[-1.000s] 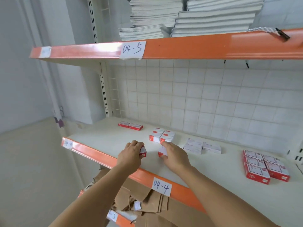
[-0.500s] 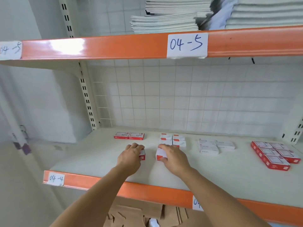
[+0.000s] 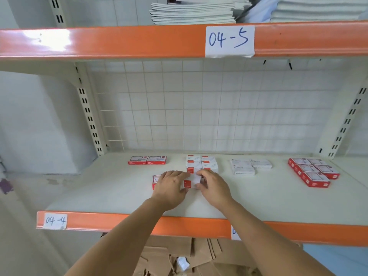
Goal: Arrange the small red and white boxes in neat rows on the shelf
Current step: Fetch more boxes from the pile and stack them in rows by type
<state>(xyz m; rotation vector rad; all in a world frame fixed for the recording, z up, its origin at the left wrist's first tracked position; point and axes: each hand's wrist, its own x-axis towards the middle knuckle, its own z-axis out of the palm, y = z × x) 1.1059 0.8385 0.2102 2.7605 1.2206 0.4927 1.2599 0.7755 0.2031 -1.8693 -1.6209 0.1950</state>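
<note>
Both hands meet on one small red and white box at mid-shelf: right hand grasps its right end with curled fingers, left hand has fingers laid over its left side, thumb at the near edge; how firmly the left grip closes, cannot tell. Box lies flat on the shelf, just in front of a two-column block of like boxes running toward the back edge; touching or apart, cannot tell, the hands cover the joint. Second loose box sits just left of the left hand, partly hidden by it. Pair of red boxes side by side near the back edge, left of centre. White staple boxes to the right of the block. Larger red boxes in two rows near the right end. Wire grid closes the back. Front edge carries label "04-4"; upper shelf beam carries label "04-5", with stacked notebooks above. Flattened cardboard lies below the shelf.
</note>
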